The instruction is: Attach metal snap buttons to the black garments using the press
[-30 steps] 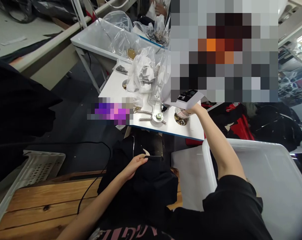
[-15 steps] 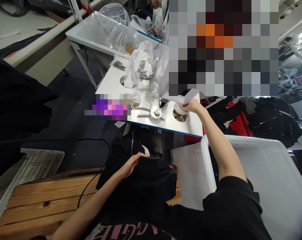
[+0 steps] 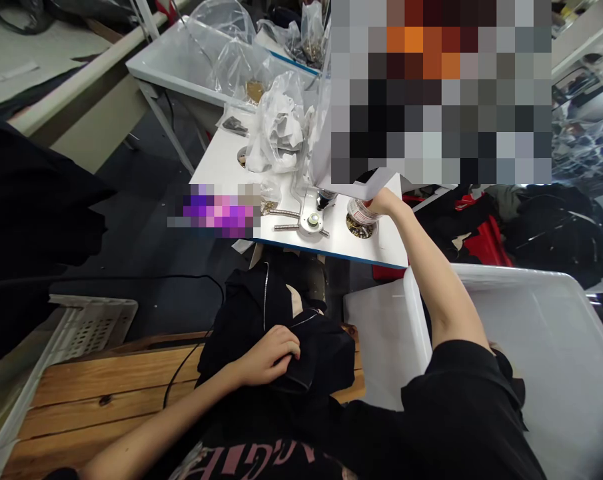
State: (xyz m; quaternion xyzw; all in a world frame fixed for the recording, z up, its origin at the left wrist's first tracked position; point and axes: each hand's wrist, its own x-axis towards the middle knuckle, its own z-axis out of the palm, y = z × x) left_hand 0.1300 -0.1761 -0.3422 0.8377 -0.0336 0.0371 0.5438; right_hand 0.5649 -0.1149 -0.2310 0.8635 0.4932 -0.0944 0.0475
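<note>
My right hand (image 3: pixel 387 203) reaches across a white table (image 3: pixel 381 243) and closes around a clear jar (image 3: pixel 362 211), which stands over a scatter of small brass parts (image 3: pixel 360 228). Left of the jar lie coiled metal springs (image 3: pixel 284 214) and a round metal fitting (image 3: pixel 311 222). My left hand (image 3: pixel 270 357) rests curled on a black zip-front garment (image 3: pixel 301 360) in my lap, gripping a fold of its cloth. A white panel partly hides the top of the jar.
Clear plastic bags (image 3: pixel 276 127) crowd the white table, and a second white table (image 3: pixel 176 63) stands behind it. A white plastic bin (image 3: pixel 541 333) lies at lower right, a wooden bench (image 3: pixel 101 393) at lower left, and a black cable crosses the floor. Pixelated patches hide the upper right.
My left hand has moved lower on the black garment, and its cloth has shifted into a new fold. My right hand stays at the jar, and the view has tilted slightly.
</note>
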